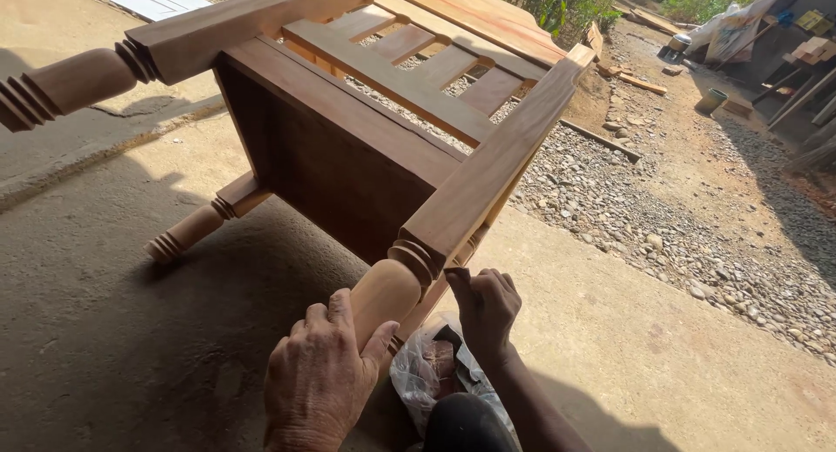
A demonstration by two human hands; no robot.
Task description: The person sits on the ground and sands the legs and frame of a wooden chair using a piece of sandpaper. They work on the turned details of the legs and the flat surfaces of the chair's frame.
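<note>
A reddish-brown wooden chair (366, 147) lies tipped over on a concrete floor, its turned legs pointing toward me. My left hand (320, 378) wraps around the rounded end of the nearest turned leg (383, 291). My right hand (486, 308) presses its fingertips against the underside of the same leg's square part, just right of the turned rings; whether it holds something small I cannot tell. Another turned leg (61, 82) sticks out at the upper left and a third (187, 232) rests low on the floor.
A crumpled clear plastic bag (435, 369) with dark contents lies below my hands. Gravel and stones (644, 208) spread to the right of the concrete slab (113, 330). Wooden planks (640, 82), a small bucket (711, 99) and stacked timber sit at the far right, with green shrubs behind.
</note>
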